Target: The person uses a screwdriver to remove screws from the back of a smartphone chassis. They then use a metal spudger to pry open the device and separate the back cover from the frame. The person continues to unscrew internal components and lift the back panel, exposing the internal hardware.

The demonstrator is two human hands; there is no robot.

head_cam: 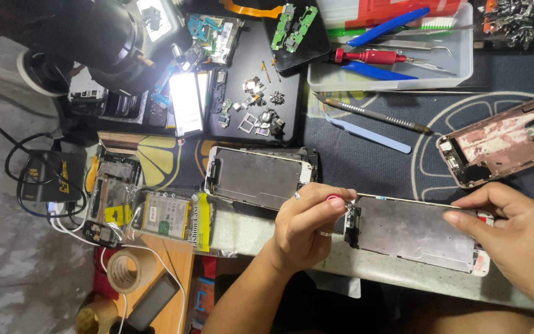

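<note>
A thin, rigid but fragile phone screen assembly (415,232) is laid at the table's (267,232) near edge and is best held by its edges. It is steadied by the right hand (517,232), fingers pressed on its right end. A red-capped screwdriver (336,199) is pinched in the left hand (307,229). The cluttered surface is strewn with parts.

A phone repair workshop: dismantled phones (258,176), tool tray (458,65), microscope (103,37).

tool tip hid by left hand (304,229) fingers | right hand (520,238) cut off by edge | small parts (258,105) too tiny
</note>
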